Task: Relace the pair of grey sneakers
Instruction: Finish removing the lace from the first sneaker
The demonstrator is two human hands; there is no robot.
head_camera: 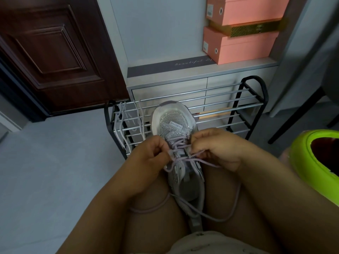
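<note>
Before a metal shoe rack (229, 105), glittery grey mesh sneaker (174, 125), lilac lace (183, 158) half-threaded.

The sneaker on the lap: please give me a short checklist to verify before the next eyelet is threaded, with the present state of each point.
1. Sneaker steady between the knees, toe away: ok.
2. Left hand pinches the lace: ok.
3. Right hand pinches the lace: ok.
4. Loose ends free of knots over the thighs: ok.
5. Next eyelet free: cannot tell, fingers hide it.
6. Spare lace ready on the rack: ok.
</note>
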